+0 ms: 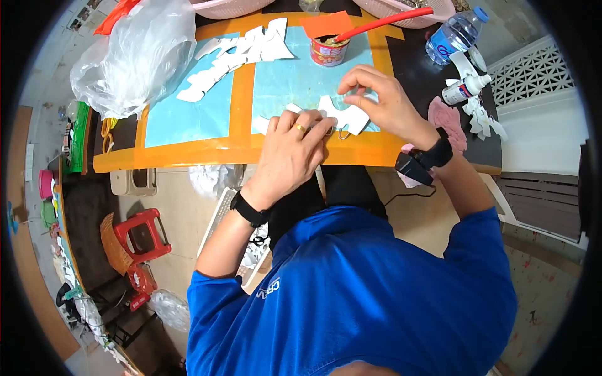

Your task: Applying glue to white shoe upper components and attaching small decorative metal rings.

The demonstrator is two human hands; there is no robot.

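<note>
My left hand (291,150) lies at the table's near edge, palm down with fingers stretched out, its fingertips on white cut-out pieces (352,118). A ring sits on one finger. Over the right end of these pieces hovers my right hand (385,103), thumb and forefinger curled together in a pinch. Whatever may be between those fingertips is too small to make out. A small metal loop (343,134) shows at the pieces' lower edge, beside my left fingertips. Farther back stands a red patterned tub (327,52) with a red-handled tool (389,24) leaning out of it.
More white pieces (241,55) lie at the back left, beside a clear plastic bag (138,56). Yellow scissors (108,135) rest at the left edge. To the right are a water bottle (456,36), a small white bottle (465,89) and a pink cloth (446,122).
</note>
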